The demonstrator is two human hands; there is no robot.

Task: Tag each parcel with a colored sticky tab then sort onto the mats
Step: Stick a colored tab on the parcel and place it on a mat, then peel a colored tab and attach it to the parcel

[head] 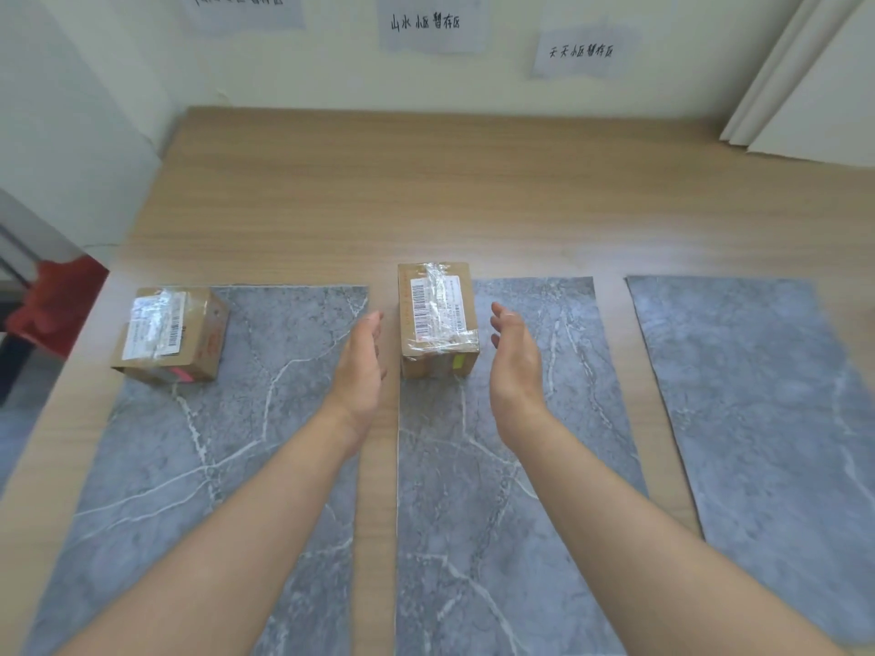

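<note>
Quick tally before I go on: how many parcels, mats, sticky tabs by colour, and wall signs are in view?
Parcels: 2 (left parcel, middle parcel)
Grey mats: 3 (left mat, middle mat, right mat)
Sticky tabs, pink: 1 (pink tab)
Sticky tabs, yellow: 1 (yellow tab)
Wall signs: 3 (left sign, middle sign, right sign)
Total: 10

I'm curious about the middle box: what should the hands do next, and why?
Probably close the left hand and right hand onto the middle parcel to straighten it: both hover open beside it, its yellow tab is on, and it sits at the mat's far corner.
</note>
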